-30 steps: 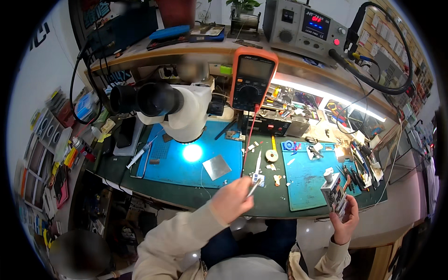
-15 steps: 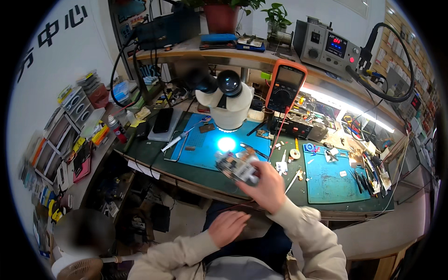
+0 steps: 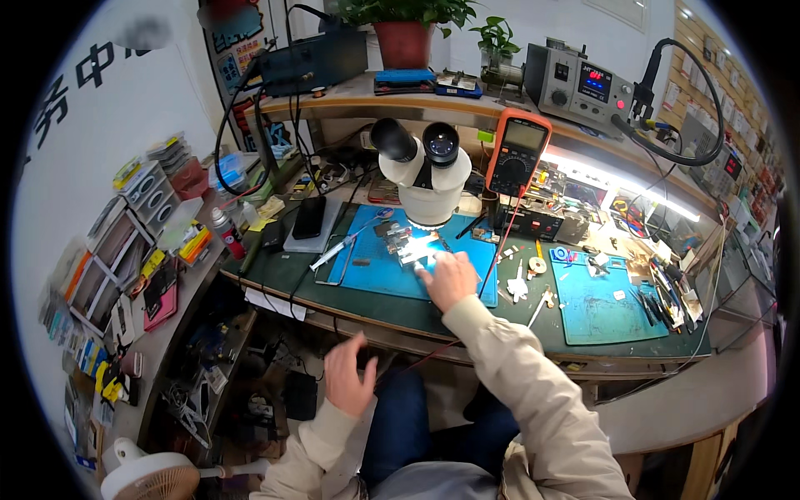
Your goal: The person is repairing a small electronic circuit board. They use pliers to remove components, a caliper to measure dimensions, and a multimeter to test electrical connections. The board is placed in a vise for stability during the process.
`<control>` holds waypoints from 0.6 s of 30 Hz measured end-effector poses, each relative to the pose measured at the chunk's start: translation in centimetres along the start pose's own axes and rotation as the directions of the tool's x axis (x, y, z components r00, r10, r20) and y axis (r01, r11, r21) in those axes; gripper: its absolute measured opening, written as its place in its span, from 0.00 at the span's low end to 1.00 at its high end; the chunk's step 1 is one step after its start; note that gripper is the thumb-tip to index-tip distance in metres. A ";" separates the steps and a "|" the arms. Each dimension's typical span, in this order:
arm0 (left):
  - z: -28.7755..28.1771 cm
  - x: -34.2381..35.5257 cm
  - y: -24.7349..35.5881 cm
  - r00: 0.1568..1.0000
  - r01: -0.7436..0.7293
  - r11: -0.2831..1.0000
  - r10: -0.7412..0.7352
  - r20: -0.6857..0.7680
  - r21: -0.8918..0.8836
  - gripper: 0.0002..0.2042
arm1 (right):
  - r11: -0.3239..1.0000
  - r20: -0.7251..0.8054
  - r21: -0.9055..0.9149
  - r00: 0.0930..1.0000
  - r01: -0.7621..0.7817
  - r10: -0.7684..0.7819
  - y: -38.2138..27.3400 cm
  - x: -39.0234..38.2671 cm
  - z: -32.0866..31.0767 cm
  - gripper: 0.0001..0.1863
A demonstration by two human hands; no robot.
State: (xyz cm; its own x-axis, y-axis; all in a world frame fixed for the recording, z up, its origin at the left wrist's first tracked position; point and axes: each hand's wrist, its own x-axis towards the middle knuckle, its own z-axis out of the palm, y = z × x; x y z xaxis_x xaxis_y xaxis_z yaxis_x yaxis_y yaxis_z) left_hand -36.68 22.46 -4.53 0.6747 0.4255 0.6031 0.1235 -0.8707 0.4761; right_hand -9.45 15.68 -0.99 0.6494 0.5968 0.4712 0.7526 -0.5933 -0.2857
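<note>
A metal board holder with a small circuit board (image 3: pixel 395 237) lies on the blue mat under the white microscope (image 3: pixel 427 196), lit by its bright light. My right hand (image 3: pixel 451 277) is closed on the holder's near right end, with the fingertips partly lost in glare. My left hand (image 3: pixel 349 377) hangs empty over my lap in front of the bench edge, fingers apart. Left of the holder on the blue mat (image 3: pixel 387 282) lies a syringe (image 3: pixel 332 252). Tweezers (image 3: pixel 444 241) seem to lie just beyond my right hand.
An orange multimeter (image 3: pixel 519 154) leans behind the mat, its red lead running forward past my right hand. To the right are a second blue mat (image 3: pixel 596 304) and hand tools (image 3: pixel 667 304). A phone (image 3: pixel 310 218) lies left. A soldering station (image 3: pixel 579 87) sits on the shelf.
My right hand has carried the board holder forward, from above the mat's near edge to under the microscope. My left hand has moved left, with its fingers spreading. The head view has shifted slightly.
</note>
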 end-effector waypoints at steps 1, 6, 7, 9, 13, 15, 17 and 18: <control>0.6 2.4 -0.7 0.999 0.018 1.000 -0.018 0.030 -0.013 0.31 | 1.000 -0.025 -0.002 1.000 0.006 -0.006 1.6 -0.1 -0.3 0.12; 6.4 14.4 -5.5 0.959 0.168 0.959 -0.104 0.265 -0.230 0.61 | 0.981 -0.290 0.086 0.947 0.173 -0.141 3.8 2.3 -4.5 0.16; 7.3 16.2 -6.1 0.950 0.181 0.951 -0.103 0.294 -0.249 0.64 | 0.967 -0.266 0.070 0.939 0.245 -0.218 4.3 3.5 -4.9 0.19; 8.3 18.9 -7.4 0.938 0.133 0.945 -0.023 0.347 -0.298 0.67 | 0.960 -0.015 -0.054 0.961 0.274 -0.275 6.2 4.7 -4.1 0.20; 8.1 21.8 -6.7 0.839 0.105 0.978 0.009 0.543 -0.179 0.70 | 0.885 0.099 -0.440 0.987 0.154 -0.123 9.3 4.0 -4.1 0.05; 9.0 22.2 -6.7 0.856 0.061 0.982 0.040 0.515 -0.178 0.68 | 0.879 -0.009 -0.460 0.989 0.125 -0.145 10.1 3.6 -4.9 0.06; 9.9 22.7 -7.0 0.869 0.039 0.980 0.064 0.491 -0.195 0.67 | 0.853 0.020 -0.513 0.995 0.096 -0.099 9.9 3.9 -5.6 0.06; 10.3 22.6 -7.6 0.875 0.055 0.973 0.061 0.480 -0.223 0.67 | 0.850 0.039 -0.518 0.996 0.089 -0.081 9.7 4.0 -5.7 0.07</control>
State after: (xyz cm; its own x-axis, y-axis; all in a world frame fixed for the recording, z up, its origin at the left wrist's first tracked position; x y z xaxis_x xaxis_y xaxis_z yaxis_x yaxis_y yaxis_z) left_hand -14.87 36.18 -1.07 0.9472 0.2008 0.2498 -0.0056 -0.7689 0.6393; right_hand -0.21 9.25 2.89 0.5902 0.6636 0.4597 0.6416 -0.7312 0.2318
